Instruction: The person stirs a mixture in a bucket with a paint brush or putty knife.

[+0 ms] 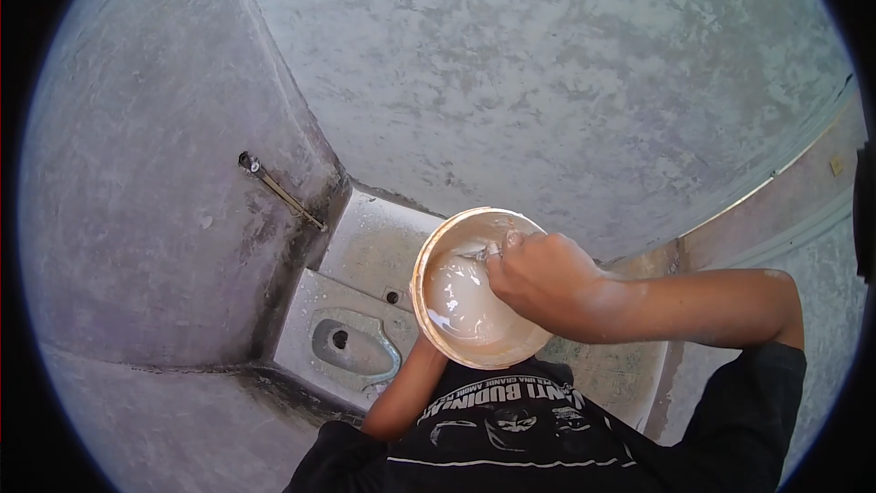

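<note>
A round plastic bucket [422, 310] with a pale, smeared rim is held up in front of my chest. Wet, creamy white paste [470, 301] shines in its bottom. My right hand [540, 278] reaches over the bucket's right rim, fingers closed, knuckles up. At its fingertips, against the inner wall, shows a small whitish, paste-coated piece [473, 249]; I cannot tell what tool it belongs to. My left forearm [409, 393] runs up beneath the bucket, which hides my left hand as it bears the bucket from below.
Below lies a squat toilet [351, 345] set in a speckled, raised floor. A small drain hole [393, 297] is near it. On the left wall a pipe fitting [251, 164] sticks out above a thin rod [290, 197]. A large patchy grey wall [547, 82] rises ahead.
</note>
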`<control>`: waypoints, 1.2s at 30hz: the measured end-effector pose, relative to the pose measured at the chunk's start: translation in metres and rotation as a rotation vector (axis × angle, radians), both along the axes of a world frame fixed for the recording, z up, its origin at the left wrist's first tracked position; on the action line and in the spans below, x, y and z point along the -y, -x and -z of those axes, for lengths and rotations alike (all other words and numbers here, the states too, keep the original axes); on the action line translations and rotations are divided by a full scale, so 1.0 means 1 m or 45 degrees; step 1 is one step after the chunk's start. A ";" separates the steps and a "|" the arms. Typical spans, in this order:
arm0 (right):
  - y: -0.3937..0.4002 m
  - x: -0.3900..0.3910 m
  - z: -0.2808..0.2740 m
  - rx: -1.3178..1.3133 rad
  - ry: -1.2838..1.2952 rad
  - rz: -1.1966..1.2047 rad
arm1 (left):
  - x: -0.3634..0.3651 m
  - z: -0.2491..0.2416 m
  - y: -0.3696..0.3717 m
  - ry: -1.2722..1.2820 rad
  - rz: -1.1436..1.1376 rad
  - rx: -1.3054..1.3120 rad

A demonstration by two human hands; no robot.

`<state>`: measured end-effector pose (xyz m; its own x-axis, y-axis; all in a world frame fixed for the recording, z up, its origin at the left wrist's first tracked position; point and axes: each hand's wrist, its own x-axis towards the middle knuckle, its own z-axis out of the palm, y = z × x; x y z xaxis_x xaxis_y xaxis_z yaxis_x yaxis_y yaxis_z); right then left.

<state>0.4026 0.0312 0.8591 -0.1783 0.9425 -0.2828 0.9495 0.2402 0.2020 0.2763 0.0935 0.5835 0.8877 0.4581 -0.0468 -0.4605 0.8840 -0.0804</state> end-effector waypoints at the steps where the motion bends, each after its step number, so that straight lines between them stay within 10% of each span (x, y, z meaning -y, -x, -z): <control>1: 0.000 -0.002 0.001 -0.008 0.119 0.011 | 0.000 -0.013 0.002 -0.131 -0.079 -0.058; 13: -0.003 0.014 0.032 -1.071 0.294 0.760 | 0.011 -0.031 0.000 -0.271 -0.096 -0.303; 20: 0.001 0.026 0.025 -0.438 -0.160 0.269 | 0.009 0.036 0.006 -0.527 -0.032 -0.457; 24: -0.004 0.034 0.025 -0.255 -0.120 0.212 | 0.010 0.019 0.003 -0.080 -0.065 -0.285; 36: -0.013 0.024 0.053 -1.213 0.193 0.589 | 0.011 0.014 0.009 -0.166 -0.150 -0.343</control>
